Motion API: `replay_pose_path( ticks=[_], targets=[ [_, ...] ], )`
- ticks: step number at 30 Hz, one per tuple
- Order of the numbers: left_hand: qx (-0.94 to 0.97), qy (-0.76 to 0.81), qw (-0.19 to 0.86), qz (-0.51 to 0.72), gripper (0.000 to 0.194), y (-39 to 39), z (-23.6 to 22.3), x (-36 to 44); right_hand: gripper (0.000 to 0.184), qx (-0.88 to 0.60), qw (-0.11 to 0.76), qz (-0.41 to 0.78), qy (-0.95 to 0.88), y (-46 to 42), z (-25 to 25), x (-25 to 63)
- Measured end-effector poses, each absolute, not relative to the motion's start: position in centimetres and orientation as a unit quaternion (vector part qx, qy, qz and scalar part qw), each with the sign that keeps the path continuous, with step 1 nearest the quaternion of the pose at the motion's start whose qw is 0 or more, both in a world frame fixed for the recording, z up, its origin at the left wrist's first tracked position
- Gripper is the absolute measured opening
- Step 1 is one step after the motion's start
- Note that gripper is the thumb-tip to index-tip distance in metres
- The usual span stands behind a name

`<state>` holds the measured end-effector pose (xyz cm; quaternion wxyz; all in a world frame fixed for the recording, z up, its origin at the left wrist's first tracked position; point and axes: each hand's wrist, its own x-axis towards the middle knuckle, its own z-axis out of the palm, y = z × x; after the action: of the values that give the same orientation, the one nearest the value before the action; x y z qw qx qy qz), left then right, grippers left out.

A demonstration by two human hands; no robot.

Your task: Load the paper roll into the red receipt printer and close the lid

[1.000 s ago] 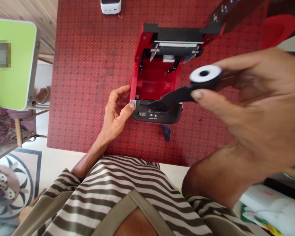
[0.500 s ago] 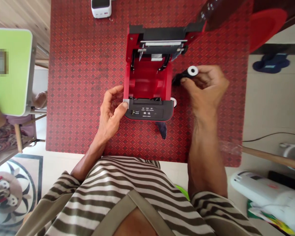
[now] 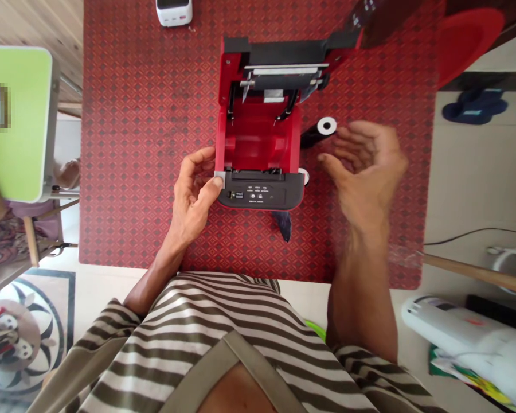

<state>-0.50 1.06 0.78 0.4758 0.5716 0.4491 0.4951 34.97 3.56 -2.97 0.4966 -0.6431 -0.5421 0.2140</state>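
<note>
two bare hands are at work, and only the left one has hold of something. the right hand (image 3: 365,163) has its thumb parted from its curled fingers, with nothing between them. just beyond their tips, to the left, lies the black roll (image 3: 313,136); whether a fingertip brushes it i cannot tell. its long axis runs from the white end, nearest those fingers, leftward and slightly toward the person, up to the right wall of the red printer (image 3: 258,143). the right hand is by far the nearer; the printer stands between roll and left hand (image 3: 193,198), whose thumb presses the grey tab (image 3: 219,179) at the front left corner, fingers bent against the side. the printer's lid (image 3: 284,54) is raised. farther out, a white device (image 3: 174,16) sits on the red patterned surface (image 3: 137,143).
</note>
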Motion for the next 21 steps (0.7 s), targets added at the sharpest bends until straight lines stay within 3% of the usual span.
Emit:
replay_pose_path(
  ticks=[3, 8, 15, 21],
  targets=[
    [0.568, 0.445, 0.483, 0.496, 0.058, 1.0, 0.8, -0.5, 0.036, -0.642, 0.488, 0.240, -0.540, 0.5, -1.6, 34.7],
    [0.567, 0.434, 0.472, 0.518, 0.054, 1.0, 0.2, -0.4, 0.055, -0.613, 0.427, 0.350, -0.565, -1.6, 0.0, 31.7],
    [0.572, 0.425, 0.480, 0.512, 0.054, 1.3, 0.0, -0.7, 0.029, -0.633, 0.413, 0.336, -0.562, -1.0, 0.2, 30.9],
    [0.601, 0.430, 0.420, 0.527, 0.052, 1.1, -0.3, -0.1, 0.033, -0.625, 0.441, 0.261, -0.589, -2.9, 7.9, 32.4]
  ],
)
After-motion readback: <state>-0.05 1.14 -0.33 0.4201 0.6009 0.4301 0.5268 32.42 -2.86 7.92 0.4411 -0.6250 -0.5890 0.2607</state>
